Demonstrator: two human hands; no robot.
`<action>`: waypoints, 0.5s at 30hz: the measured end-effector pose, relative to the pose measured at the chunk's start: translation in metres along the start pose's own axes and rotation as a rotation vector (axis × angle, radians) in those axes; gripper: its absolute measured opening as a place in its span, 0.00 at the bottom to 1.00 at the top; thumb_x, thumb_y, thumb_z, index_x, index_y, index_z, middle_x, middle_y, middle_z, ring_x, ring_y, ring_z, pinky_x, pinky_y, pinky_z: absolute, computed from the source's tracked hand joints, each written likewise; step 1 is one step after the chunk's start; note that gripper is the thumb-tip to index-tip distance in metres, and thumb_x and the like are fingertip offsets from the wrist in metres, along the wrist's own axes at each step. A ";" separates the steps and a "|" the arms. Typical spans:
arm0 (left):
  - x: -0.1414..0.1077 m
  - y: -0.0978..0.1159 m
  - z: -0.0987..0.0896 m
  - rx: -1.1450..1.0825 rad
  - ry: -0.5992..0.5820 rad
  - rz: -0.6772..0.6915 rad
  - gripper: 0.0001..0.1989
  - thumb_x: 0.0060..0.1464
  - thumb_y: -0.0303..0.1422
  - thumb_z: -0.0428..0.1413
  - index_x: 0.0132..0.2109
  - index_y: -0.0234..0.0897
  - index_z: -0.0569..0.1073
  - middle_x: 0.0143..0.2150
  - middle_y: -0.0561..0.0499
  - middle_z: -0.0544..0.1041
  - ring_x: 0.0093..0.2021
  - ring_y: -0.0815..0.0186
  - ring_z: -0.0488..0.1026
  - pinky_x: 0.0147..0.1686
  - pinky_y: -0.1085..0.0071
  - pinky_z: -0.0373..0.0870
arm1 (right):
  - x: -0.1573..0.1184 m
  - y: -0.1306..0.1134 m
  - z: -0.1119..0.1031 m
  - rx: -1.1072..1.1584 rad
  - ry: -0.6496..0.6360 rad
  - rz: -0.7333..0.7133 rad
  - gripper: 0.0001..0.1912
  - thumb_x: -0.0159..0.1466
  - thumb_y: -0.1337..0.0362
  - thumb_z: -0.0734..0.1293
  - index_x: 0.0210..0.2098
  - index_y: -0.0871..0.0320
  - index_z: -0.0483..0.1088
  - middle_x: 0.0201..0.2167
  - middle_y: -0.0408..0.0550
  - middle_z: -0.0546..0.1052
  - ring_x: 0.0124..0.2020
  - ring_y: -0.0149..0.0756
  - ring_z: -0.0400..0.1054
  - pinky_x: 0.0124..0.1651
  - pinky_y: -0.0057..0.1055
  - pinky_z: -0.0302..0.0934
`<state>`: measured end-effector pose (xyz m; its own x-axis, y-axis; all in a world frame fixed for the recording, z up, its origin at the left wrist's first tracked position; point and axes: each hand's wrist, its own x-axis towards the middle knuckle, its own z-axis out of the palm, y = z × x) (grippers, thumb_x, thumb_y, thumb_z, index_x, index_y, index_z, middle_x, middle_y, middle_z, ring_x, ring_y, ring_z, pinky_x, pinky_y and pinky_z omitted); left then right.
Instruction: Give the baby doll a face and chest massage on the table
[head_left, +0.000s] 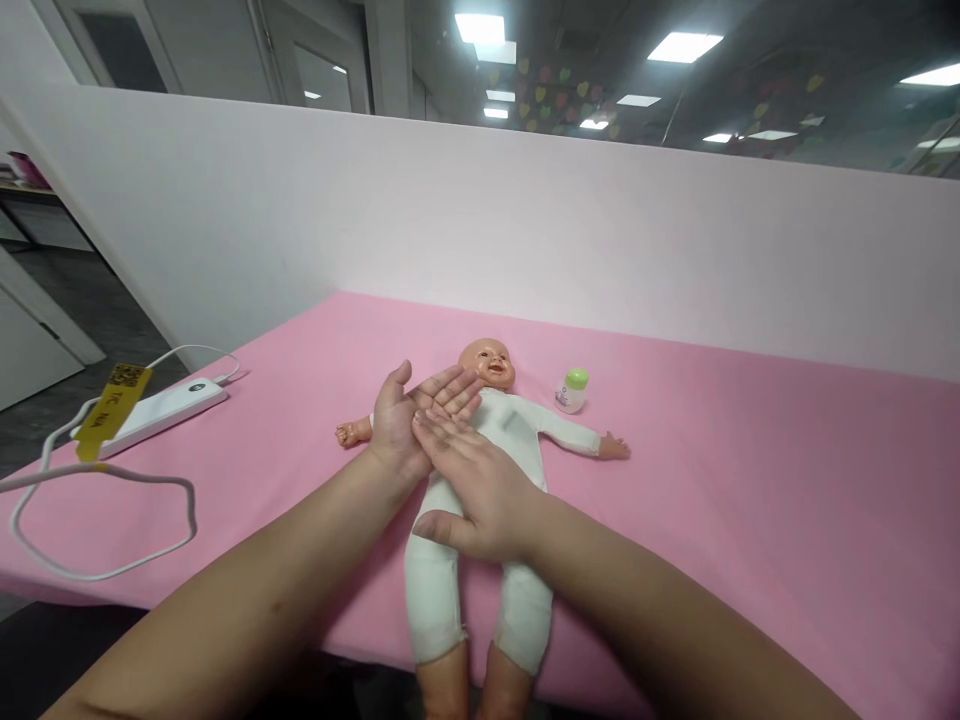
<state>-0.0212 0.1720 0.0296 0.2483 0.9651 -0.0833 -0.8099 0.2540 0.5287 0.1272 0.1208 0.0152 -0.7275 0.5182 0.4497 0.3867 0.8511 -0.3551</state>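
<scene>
A baby doll [517, 430] in a white suit lies on its back on the pink-covered table [712, 450], arms spread, its legs toward me. Above its torso, my left hand [412, 415] is palm up with its fingers stretched out. My right hand [484, 485] is palm down, its outstretched fingertips resting on my left palm. Neither hand grips an object. A small clear bottle [571, 391] with a green cap stands beside the doll's head, above its outstretched arm on the right.
On the left of the table lies a white power strip [157, 412] with a yellow tag [112, 410] and looping white cable [191, 510]. A white partition [525, 220] rises behind the table.
</scene>
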 end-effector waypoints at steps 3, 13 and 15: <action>-0.009 -0.014 0.009 0.010 -0.002 -0.109 0.37 0.64 0.54 0.53 0.64 0.25 0.72 0.62 0.28 0.77 0.65 0.44 0.73 0.64 0.51 0.72 | 0.002 0.003 0.000 -0.123 0.000 0.093 0.53 0.71 0.34 0.58 0.77 0.70 0.46 0.78 0.65 0.48 0.80 0.52 0.38 0.80 0.56 0.34; 0.002 0.014 -0.006 0.035 0.019 0.022 0.36 0.65 0.52 0.51 0.67 0.25 0.69 0.62 0.29 0.76 0.64 0.46 0.75 0.61 0.53 0.75 | 0.004 -0.004 0.002 -0.251 -0.020 0.191 0.49 0.72 0.34 0.58 0.75 0.69 0.54 0.76 0.64 0.55 0.79 0.52 0.43 0.81 0.54 0.27; 0.003 0.016 -0.009 0.050 0.017 0.028 0.36 0.65 0.53 0.51 0.66 0.26 0.69 0.62 0.30 0.77 0.65 0.47 0.74 0.61 0.54 0.75 | 0.004 -0.013 0.002 -0.203 -0.022 0.131 0.50 0.71 0.34 0.58 0.75 0.69 0.53 0.76 0.64 0.55 0.79 0.51 0.42 0.81 0.53 0.28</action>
<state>-0.0386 0.1801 0.0299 0.2163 0.9729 -0.0823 -0.7885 0.2238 0.5729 0.1179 0.1113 0.0198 -0.6750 0.6251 0.3919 0.5831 0.7774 -0.2359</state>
